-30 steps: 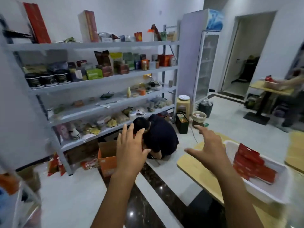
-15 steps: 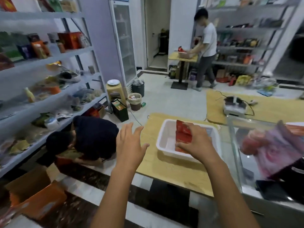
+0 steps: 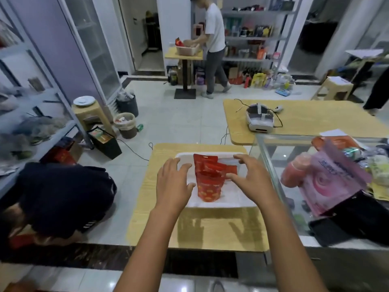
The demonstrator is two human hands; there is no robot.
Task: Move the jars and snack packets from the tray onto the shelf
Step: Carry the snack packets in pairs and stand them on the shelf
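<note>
Both hands are held over the white tray (image 3: 212, 204), which sits on the small wooden surface (image 3: 202, 228). Left hand (image 3: 173, 184) is spread open at the tray's left side, nothing held. Right hand (image 3: 251, 178) is open too, fingers curled loosely at the right side, nothing gripped. No contact with the packets can be confirmed.

Red snack packets (image 3: 210, 178) are stacked in the middle of the tray, between the two hands. No jars are seen in the tray. The shelf (image 3: 37, 123) stands well off to the left, with a crouched person (image 3: 61, 199) between it and the surface.

Step in hand, as judged: closing on the packets for a pick.
- Stack is best pinched from both sides at once, low on the bodies, so the lower packets are not left behind.
- The front packet should be secured first; it overlaps the others and is likely to slide.
- Foil-type pouches are probably slippery and soft; the grip is to be firm but not crushing.
- The carry to the shelf should be routed around the crouched person.

Orientation: the front packet's long axis runs roughly away from the wearer, its open-looking top edge pointing to the far side. The packets behind are fanned slightly rightward.
</note>
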